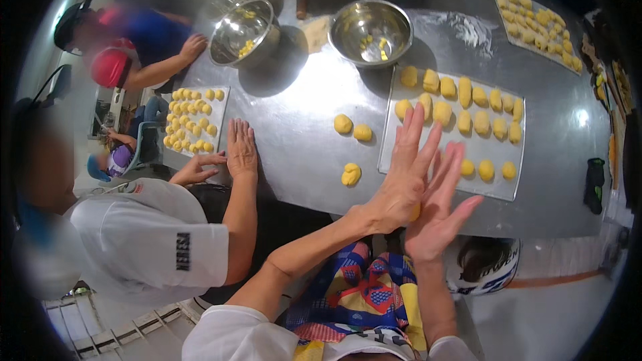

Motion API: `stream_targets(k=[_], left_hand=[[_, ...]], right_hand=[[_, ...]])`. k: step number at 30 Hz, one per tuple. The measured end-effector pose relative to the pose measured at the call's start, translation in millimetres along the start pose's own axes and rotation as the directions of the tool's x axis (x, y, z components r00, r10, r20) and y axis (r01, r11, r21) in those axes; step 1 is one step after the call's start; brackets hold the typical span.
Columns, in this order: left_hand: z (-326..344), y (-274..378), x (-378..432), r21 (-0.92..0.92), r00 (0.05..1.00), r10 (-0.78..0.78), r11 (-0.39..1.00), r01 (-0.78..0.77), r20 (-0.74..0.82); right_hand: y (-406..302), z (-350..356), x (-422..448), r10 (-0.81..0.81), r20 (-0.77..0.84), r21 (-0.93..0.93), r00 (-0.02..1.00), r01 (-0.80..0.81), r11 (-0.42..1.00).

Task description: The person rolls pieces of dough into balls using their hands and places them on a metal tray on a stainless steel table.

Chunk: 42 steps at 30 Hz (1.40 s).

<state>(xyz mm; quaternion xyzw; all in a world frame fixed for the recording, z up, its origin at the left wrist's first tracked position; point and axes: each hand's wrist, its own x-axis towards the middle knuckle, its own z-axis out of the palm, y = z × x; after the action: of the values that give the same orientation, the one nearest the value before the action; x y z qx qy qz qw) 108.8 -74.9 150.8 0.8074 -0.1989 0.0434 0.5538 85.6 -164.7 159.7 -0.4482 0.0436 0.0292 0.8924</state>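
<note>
My left hand [399, 188] and my right hand [435, 220] face each other palm to palm, fingers extended, above the table's near edge. Between the palms a piece of yellow dough [415, 212] shows, mostly hidden. Just beyond my fingers lies a baking tray [401, 155] lined with a pale sheet. Rows of yellow dough pieces [464, 91] cover it, the upper ones oblong and those nearest me rounder. My fingers hide part of the tray. To its left, on the bare metal, sit two dough balls [343, 124] and a creased dough lump [351, 174].
Two steel bowls [370, 55] [235, 35] with dough scraps stand at the back. Another dough tray [225, 103] is at left, beside a co-worker's hands [242, 148]. A third tray [531, 42] sits at far right. Flour [471, 32] dusts the metal table [291, 160]. A second co-worker's hand [193, 47] touches its edge.
</note>
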Motion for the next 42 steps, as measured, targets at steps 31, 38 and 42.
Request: stream_targets(k=[31,38,42], left_hand=[[42.3,-47.2,-34.3,-0.168,0.989,0.114,0.977,-0.129,-0.093],[30.2,-27.3,-17.1,-0.295,0.992,-0.067,0.955,0.033,-0.105],[34.0,-29.9,-15.3,-0.314,0.994,-0.035,0.949,0.001,-0.104]], right_hand=[[9.1,-34.0,43.0,-0.083,0.105,-0.326,0.991,0.113,0.939],[14.1,-24.6,18.6,-0.123,0.110,-0.289,0.986,0.151,0.946],[32.9,-33.6,21.4,0.029,-0.046,-0.305,0.999,-0.042,0.951]])
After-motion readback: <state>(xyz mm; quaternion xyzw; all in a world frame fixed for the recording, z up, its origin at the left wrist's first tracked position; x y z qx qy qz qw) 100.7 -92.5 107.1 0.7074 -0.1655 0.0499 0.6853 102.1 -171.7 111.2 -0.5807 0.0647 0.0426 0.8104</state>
